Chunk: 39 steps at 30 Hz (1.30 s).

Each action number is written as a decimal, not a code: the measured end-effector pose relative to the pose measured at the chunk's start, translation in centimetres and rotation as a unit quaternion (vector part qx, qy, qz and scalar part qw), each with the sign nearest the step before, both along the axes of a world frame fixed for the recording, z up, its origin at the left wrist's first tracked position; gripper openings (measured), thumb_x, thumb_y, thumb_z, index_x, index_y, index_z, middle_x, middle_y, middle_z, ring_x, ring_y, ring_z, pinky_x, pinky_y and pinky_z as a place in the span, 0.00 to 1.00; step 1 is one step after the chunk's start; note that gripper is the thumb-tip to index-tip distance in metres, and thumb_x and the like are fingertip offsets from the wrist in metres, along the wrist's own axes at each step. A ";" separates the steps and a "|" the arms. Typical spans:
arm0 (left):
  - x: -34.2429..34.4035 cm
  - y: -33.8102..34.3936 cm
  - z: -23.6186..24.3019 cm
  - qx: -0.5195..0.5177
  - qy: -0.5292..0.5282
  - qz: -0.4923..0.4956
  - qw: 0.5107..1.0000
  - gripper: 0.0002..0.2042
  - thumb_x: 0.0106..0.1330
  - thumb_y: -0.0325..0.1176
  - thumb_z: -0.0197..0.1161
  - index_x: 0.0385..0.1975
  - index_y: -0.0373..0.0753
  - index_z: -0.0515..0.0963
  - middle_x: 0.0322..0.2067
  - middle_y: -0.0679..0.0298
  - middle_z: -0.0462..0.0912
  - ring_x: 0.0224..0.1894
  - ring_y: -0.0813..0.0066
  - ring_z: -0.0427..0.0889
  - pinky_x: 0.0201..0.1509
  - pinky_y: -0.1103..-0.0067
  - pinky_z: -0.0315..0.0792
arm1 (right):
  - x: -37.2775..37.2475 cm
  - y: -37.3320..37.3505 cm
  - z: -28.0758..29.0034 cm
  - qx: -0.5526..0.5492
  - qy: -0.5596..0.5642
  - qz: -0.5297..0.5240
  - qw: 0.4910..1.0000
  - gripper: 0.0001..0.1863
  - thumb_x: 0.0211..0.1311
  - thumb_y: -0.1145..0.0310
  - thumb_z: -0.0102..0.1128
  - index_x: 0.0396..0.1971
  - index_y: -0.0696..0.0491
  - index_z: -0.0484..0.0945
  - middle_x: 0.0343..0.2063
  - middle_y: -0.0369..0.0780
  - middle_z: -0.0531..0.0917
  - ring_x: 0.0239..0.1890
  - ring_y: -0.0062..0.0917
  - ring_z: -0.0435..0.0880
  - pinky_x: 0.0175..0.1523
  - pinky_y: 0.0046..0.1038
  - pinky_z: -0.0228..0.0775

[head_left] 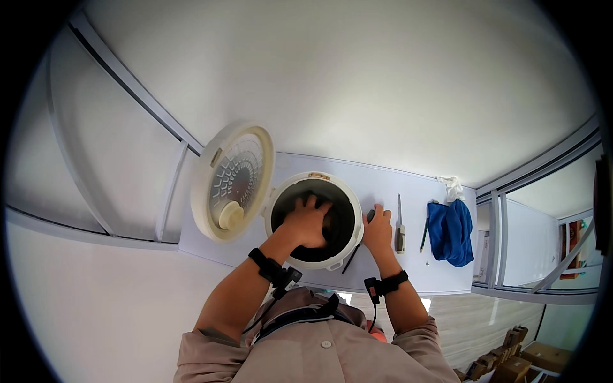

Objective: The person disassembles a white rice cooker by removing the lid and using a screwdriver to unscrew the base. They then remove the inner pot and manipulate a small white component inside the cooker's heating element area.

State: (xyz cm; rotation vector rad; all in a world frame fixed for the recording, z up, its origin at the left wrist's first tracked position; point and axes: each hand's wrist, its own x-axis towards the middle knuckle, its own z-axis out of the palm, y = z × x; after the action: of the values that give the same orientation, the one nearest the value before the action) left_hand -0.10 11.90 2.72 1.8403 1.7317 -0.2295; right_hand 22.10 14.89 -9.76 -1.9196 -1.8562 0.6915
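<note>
A white rice cooker [357,220] stands on the table before me, its lid [203,185] swung up on the left, showing a perforated metal inner plate. My left hand [306,222] reaches down into the dark inside of the cooker, fingers spread; what lies under the palm is hidden. Just right of the cooker's wall, my right hand [378,231] is closed around something with a dark end. A thin dark rod [350,260] shows below that hand beside the cooker; I cannot tell whether it is part of the held thing.
Right of my right hand lies a screwdriver [400,239] with a pale handle. Farther right are a thin dark stick [424,235], a bundled blue cloth [451,233] and a crumpled white tissue [452,186]. Metal-framed partitions [495,239] flank the table [377,279]; cardboard boxes [511,369] sit lower right.
</note>
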 end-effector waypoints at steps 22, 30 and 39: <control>-0.4 1.4 0.3 -0.051 -0.014 -0.012 0.999 0.55 0.41 0.42 0.82 0.76 0.47 0.60 0.75 0.44 0.55 0.72 0.27 0.58 0.73 0.52 0.66 | -4.7 -6.3 17.3 0.058 -0.150 0.582 0.797 0.23 0.48 0.46 0.74 0.30 0.52 0.86 0.33 0.42 0.87 0.42 0.36 0.86 0.48 0.35 0.75; -1.1 1.9 1.3 -0.070 -0.017 -0.030 0.997 0.53 0.39 0.43 0.84 0.73 0.46 0.65 0.73 0.47 0.59 0.73 0.35 0.60 0.72 0.55 0.68 | -7.7 -3.1 17.9 -0.174 -0.187 0.652 0.714 0.33 0.54 0.36 0.68 0.34 0.58 0.86 0.31 0.49 0.88 0.36 0.49 0.88 0.41 0.44 0.80; -1.4 2.7 0.0 -0.084 -0.028 -0.061 0.994 0.56 0.38 0.43 0.85 0.74 0.47 0.64 0.73 0.43 0.60 0.72 0.34 0.62 0.74 0.57 0.66 | -9.5 -1.8 13.2 -0.332 -0.175 0.695 0.614 0.48 0.56 0.35 0.67 0.62 0.65 0.74 0.58 0.59 0.80 0.63 0.49 0.78 0.66 0.38 0.69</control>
State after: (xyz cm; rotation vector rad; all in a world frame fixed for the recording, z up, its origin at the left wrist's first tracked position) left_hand -1.45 14.62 2.68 1.8137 1.5162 -0.3576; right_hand 12.55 13.06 3.46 -0.2876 -3.5843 1.6518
